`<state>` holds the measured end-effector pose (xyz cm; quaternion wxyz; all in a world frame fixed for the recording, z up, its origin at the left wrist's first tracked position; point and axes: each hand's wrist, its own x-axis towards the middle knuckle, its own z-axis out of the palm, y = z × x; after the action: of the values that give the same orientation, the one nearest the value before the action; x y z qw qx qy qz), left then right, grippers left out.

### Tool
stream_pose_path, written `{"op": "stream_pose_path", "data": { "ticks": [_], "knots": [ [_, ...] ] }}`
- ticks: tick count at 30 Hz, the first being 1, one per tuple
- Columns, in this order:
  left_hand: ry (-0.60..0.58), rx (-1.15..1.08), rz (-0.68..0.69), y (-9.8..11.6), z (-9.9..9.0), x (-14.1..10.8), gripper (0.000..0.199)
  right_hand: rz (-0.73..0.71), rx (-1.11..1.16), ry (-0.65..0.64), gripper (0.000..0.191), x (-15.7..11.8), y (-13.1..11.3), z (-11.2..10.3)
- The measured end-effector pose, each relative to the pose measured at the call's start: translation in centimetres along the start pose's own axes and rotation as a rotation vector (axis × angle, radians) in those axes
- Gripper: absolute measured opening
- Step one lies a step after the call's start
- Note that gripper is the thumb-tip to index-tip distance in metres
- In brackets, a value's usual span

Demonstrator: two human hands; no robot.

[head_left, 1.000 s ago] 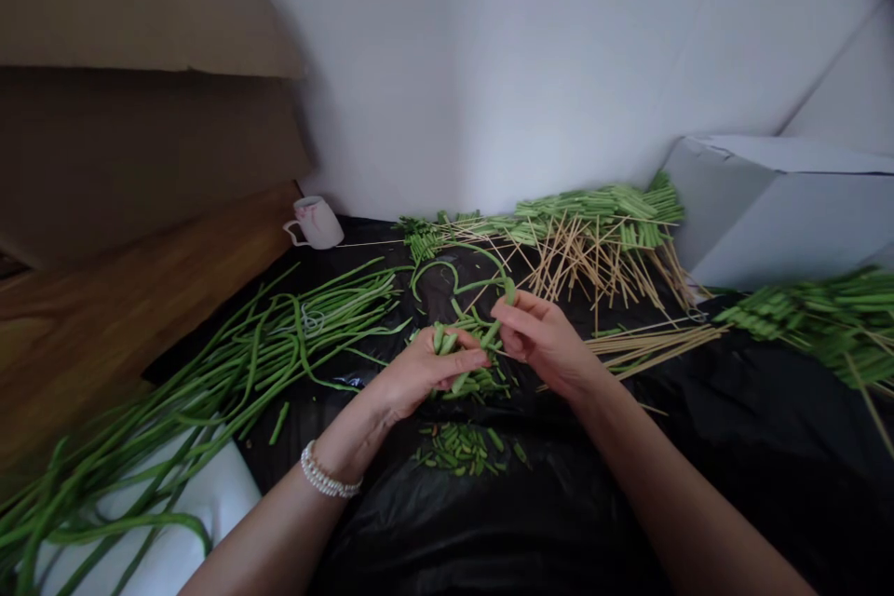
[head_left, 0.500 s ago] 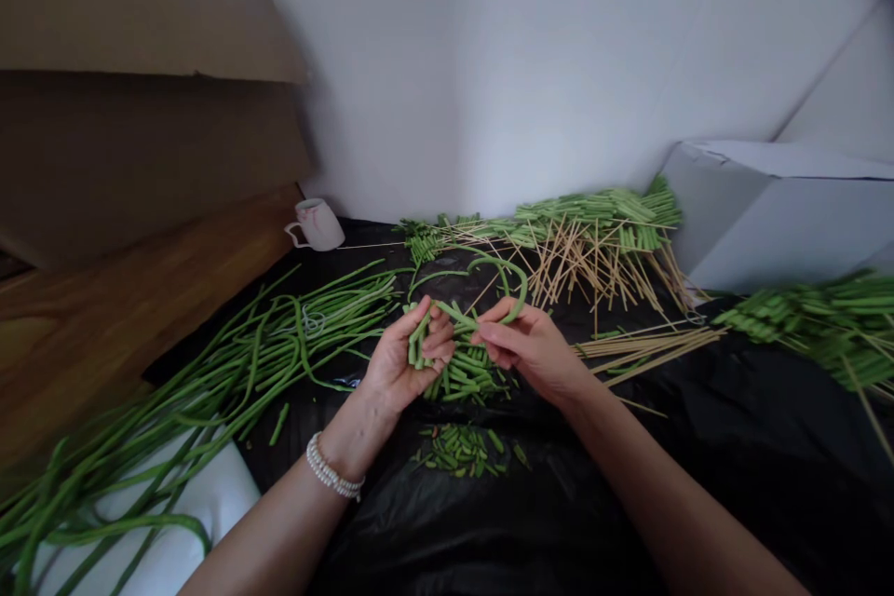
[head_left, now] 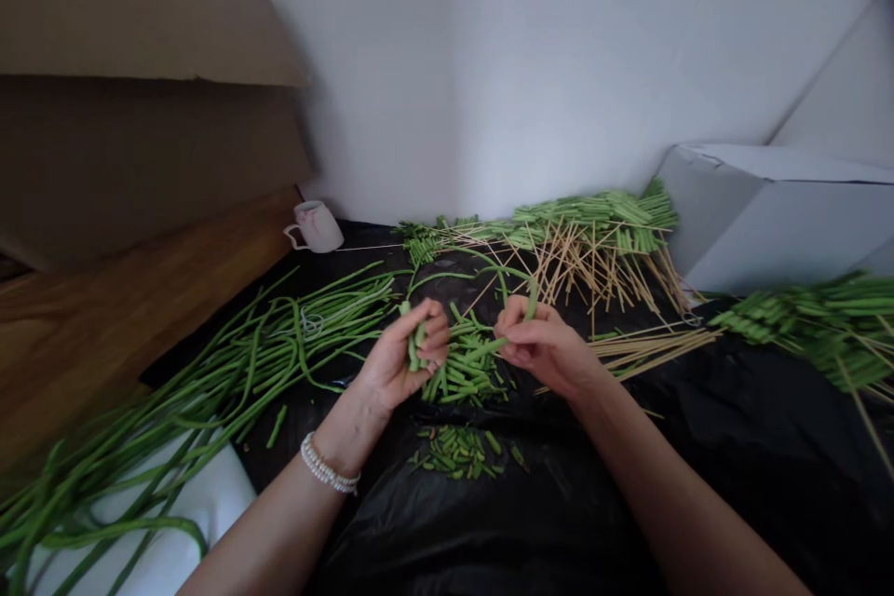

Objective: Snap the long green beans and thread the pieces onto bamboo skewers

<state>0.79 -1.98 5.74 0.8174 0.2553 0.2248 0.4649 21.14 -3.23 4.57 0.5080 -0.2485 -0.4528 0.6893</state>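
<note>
My left hand [head_left: 391, 368], a beaded bracelet at its wrist, is closed around several short pieces of green long bean [head_left: 414, 349]. Pinched between the thumb and fingers of my right hand [head_left: 548, 349] is a long bean [head_left: 533, 293], which curves up and away over the black sheet. Both hands are apart, above a heap of cut bean pieces [head_left: 465, 372]. Closer to me lies a small pile of short bean ends [head_left: 457, 452].
Whole long beans [head_left: 258, 354] spread over the left side. Skewered bean pieces [head_left: 593, 222] lie by the wall, with bare skewers [head_left: 643, 354] at right. Around them are a mug [head_left: 318, 225], a cardboard box [head_left: 154, 140], a white box [head_left: 782, 214] and more skewered beans [head_left: 803, 321].
My right hand has moved right, away from my left hand, with the long bean. The fingers of my left hand have curled tighter over the pieces.
</note>
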Motion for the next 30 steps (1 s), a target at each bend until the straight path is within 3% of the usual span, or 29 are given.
{"op": "stream_pose_path", "data": {
  "ticks": [4,6,10,12,16,19,22,25,30],
  "knots": [
    [-0.058,0.463,-0.115,-1.8,-0.3,0.0,0.033,0.053,-0.203,-0.106,0.016,-0.4,0.3,0.7],
    [-0.136,0.556,-0.189,-2.2,-0.5,-0.2,0.042,0.059,-0.286,-0.118,0.019,-0.5,0.4,1.0],
    [-0.207,0.601,-0.261,-2.0,-0.8,-0.5,0.039,0.065,-0.328,-0.141,0.020,-0.4,0.4,1.0],
    [-0.188,0.628,-0.249,-1.8,-0.6,-0.5,0.037,0.054,-0.241,-0.097,0.020,-0.1,0.4,0.8],
    [-0.085,0.684,-0.166,-1.7,0.0,-0.6,0.034,-0.019,0.027,0.137,0.023,0.4,0.2,0.2],
    [0.016,0.568,-0.042,-1.7,0.1,-0.3,0.033,-0.055,0.067,0.232,0.025,0.7,0.3,0.2],
    [0.057,0.338,0.056,-1.6,-0.1,0.1,0.029,-0.041,-0.018,0.208,0.024,0.6,0.8,0.5],
    [0.072,0.133,0.053,-1.7,-0.3,0.4,0.023,-0.078,-0.148,0.174,0.023,0.6,1.3,0.8],
    [0.145,-0.107,0.031,-1.8,-0.2,0.6,0.017,-0.263,-0.502,0.186,0.013,0.5,2.3,1.6]
  ]
}}
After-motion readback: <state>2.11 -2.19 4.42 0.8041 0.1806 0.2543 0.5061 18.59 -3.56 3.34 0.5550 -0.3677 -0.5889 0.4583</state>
